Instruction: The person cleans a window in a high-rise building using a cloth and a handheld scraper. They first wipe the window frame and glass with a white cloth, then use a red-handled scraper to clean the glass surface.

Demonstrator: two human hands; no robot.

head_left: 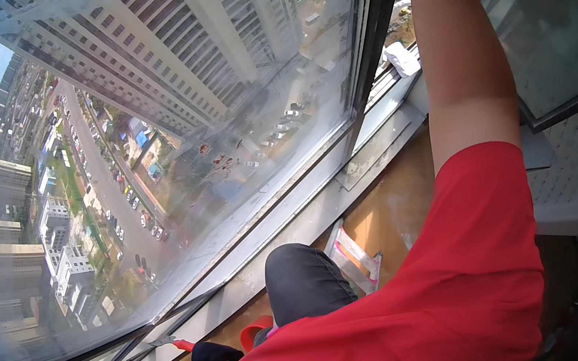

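Just below the window [229,190], a red-handled scraper [172,342] is seen beside a black thing [214,357]. Whether it is held by the left hand cannot be told; the right hand is not shown. Light, stiff handling is expected, with the handle [183,345] best gripped.

Beyond the window pane [234,220], a tower [205,41] is seen, with a road [97,151] at its left. Along the ledge [244,280], a handled tool [181,344] is placed leftmost, then a knee [305,277], and a bundle [401,58] farther right, just left of the right arm [462,52].
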